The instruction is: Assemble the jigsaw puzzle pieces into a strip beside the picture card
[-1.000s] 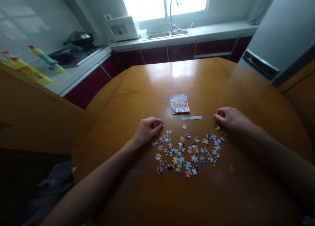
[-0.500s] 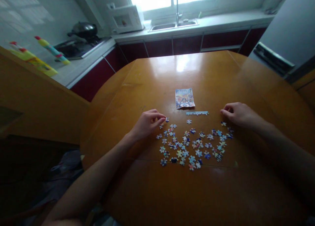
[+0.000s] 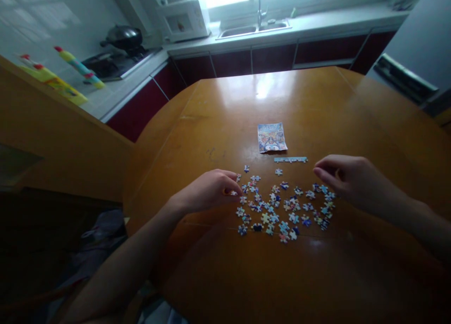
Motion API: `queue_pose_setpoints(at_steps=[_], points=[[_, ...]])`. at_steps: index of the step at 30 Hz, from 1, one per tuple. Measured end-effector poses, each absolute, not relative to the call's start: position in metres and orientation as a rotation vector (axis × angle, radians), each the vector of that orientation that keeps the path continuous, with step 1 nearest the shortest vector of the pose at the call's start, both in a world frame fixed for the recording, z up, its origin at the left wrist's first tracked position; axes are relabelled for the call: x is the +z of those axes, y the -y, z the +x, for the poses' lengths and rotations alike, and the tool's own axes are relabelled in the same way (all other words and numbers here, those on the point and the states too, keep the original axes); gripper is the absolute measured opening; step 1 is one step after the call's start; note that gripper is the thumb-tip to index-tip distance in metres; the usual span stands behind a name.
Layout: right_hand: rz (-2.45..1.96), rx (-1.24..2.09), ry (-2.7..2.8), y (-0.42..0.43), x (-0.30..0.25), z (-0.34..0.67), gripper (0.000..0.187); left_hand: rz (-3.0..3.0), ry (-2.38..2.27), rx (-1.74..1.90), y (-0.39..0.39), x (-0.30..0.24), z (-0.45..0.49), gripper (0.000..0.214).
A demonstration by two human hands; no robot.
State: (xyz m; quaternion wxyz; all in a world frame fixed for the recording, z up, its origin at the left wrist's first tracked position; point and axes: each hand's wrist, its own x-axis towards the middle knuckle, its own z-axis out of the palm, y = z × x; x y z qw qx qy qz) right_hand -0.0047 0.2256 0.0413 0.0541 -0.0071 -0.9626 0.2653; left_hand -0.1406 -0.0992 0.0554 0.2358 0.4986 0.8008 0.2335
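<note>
Many small jigsaw pieces lie loose in a spread on the wooden table. Over their left edge is my left hand, fingers curved and the thumb a little apart from them; a pale piece shows in the gap. On the right, my right hand is curled, thumb and forefinger drawn close together at the edge of the pieces. Whatever its fingertips may hold is hidden. Between the hands lies a joined strip of jigsaw pieces, with a single piece just below it.
A small printed picture sheet lies beyond the strip on the table. Past the table are a counter with a sink, a microwave, a wok on the stove and cleaning bottles.
My left hand has drawn nearer, from the upper left piece down over the left edge pieces. My right hand has come nearer and covers some right edge pieces. The view has shifted slightly.
</note>
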Motion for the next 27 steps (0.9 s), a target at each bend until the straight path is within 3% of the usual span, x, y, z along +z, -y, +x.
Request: queue_pose_setpoints(at_steps=[11, 23, 27], points=[[0.463, 0.964, 2.911, -0.163, 0.015, 0.049, 0.018, 1.302, -2.334, 0.724, 0.134, 0.019, -0.116, 0.010], [0.868, 0.592, 2.819, -0.133, -0.003, 0.066, 0.037, 1.241, -2.381, 0.846, 0.135, 0.001, -0.107, 0.010], [0.893, 0.577, 2.808, -0.135, -0.004, 0.069, 0.033, 1.257, -2.371, 0.859, 0.136, 0.002, -0.108, 0.010]])
